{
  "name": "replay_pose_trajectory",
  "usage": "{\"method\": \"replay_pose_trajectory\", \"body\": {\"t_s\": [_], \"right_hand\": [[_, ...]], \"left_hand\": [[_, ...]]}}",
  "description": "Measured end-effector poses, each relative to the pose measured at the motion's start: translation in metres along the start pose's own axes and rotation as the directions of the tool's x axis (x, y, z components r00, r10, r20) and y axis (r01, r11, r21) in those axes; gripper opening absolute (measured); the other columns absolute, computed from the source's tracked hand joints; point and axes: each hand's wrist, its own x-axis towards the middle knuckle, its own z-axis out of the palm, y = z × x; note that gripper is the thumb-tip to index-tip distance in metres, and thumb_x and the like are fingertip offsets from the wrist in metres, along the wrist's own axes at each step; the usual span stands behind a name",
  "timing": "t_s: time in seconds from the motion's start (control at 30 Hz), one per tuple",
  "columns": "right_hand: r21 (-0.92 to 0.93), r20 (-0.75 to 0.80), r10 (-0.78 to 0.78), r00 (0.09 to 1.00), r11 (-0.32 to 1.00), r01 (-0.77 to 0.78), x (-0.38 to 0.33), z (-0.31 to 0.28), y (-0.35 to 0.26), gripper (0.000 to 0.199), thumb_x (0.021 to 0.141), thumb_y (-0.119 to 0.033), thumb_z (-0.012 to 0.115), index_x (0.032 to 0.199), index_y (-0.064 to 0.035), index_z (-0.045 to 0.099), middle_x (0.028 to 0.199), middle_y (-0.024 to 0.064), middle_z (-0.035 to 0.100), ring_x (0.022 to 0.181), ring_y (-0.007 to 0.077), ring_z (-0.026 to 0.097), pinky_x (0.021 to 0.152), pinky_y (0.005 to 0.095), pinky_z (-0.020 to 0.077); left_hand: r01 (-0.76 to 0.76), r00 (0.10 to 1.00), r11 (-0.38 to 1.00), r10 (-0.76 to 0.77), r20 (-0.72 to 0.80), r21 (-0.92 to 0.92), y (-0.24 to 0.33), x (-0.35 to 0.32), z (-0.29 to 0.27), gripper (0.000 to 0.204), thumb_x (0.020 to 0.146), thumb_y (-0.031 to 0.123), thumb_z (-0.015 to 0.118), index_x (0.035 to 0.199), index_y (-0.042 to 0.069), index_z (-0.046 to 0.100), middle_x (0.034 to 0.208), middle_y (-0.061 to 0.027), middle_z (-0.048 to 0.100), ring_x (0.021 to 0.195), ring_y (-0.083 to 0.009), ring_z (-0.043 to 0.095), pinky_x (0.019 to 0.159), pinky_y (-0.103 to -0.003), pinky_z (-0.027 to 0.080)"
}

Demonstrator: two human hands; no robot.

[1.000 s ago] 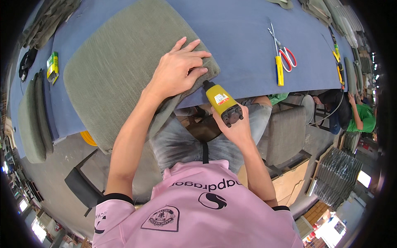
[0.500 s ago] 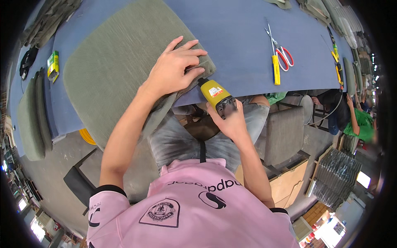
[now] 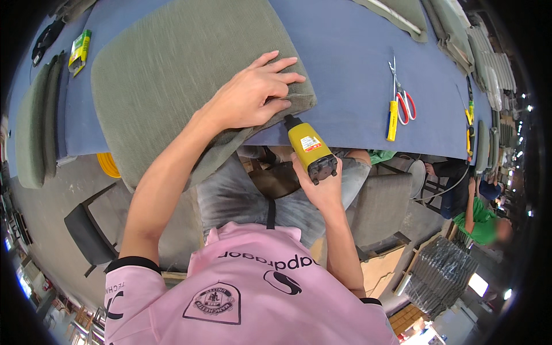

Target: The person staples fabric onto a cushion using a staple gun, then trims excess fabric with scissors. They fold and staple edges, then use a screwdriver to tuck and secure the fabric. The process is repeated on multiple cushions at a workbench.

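A grey-green fabric-covered seat cushion [image 3: 190, 63] lies on the blue tabletop, its near part overhanging the edge with loose fabric. My left hand [image 3: 253, 95] rests on its right corner, fingers spread over the fabric, the thumb along the near edge. My right hand [image 3: 322, 181] is closed round a yellow and black power drill [image 3: 307, 144], its grip mostly hidden behind the body. The drill's black nose points at the cushion's edge just below my left thumb; whether its tip touches is hidden.
Red-handled scissors [image 3: 406, 106] and a yellow-handled screwdriver [image 3: 393, 119] lie together on the blue table [image 3: 345, 69], right of the cushion. At the left are a yellow-green box [image 3: 79, 53] and upright cushions [image 3: 35, 135]. Chairs stand below; a person in green [image 3: 483, 221] sits at far right.
My view has shifted, so the scene sits differently in the picture. Both hands keep their hold and place at the cushion's corner; the drill looks slightly more upright.
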Motion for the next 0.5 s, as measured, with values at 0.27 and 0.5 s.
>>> {"method": "replay_pose_trajectory", "body": {"t_s": [0.27,0.5], "right_hand": [[-0.130,0.032,-0.092,0.995,0.987,0.095,0.005,0.000,-0.011,0.044,0.086,-0.014,0.090,0.125,0.0013,0.076,0.100,0.0199,0.080,0.093,0.0419,0.076,0.092,0.0498,0.0577],[0.084,-0.050,-0.002,0.999,0.996,0.007,0.009,-0.002,-0.026,0.026,0.090,-0.013,0.086,0.110,0.0028,0.077,0.094,0.0214,0.080,0.085,0.0425,0.076,0.085,0.0476,0.0595]], "left_hand": [[0.014,1.000,1.000,-0.014,0.007,-0.011,0.003,0.003,0.004,0.023,0.088,0.008,0.084,0.077,-0.003,0.066,0.143,-0.0111,0.079,0.156,-0.0396,0.056,0.138,-0.063,0.032],[-0.086,0.993,0.994,0.081,0.080,0.069,0.007,-0.001,-0.019,0.027,0.086,0.006,0.083,0.073,-0.001,0.061,0.161,-0.0149,0.066,0.166,-0.0466,0.040,0.139,-0.065,0.026]]}}
